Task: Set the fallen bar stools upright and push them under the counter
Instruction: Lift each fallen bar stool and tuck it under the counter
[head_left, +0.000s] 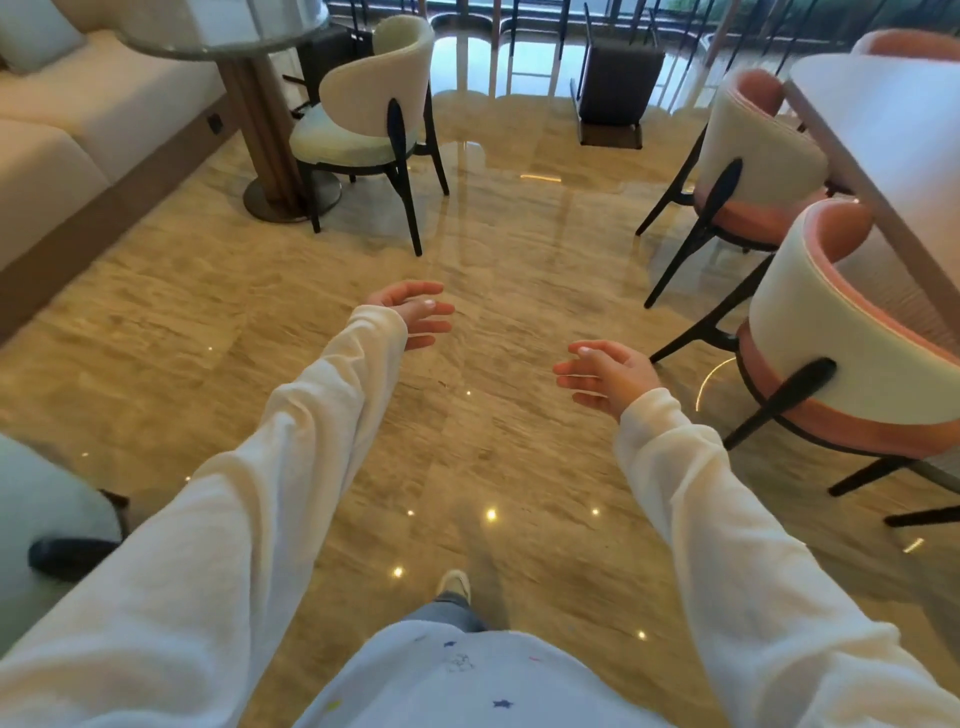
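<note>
A beige sofa (62, 156) lines the left, then a round tabletop (208, 31) with a cream chair (374, 93) beside it. The left grip (415, 314) and right grip (608, 374) hover over the marble floor (493, 234), fingers relaxed, holding nothing. A dark bar stool (618, 83) lies tipped far ahead, with pink chairs (753, 145) to the right.

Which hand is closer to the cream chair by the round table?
Left. The left hand hovers short of the cream chair; the right hand is farther right.

A bar stool (618, 78) lies far ahead, a sofa (67, 130) and round table (223, 31) left, two chairs (758, 140) right.
</note>
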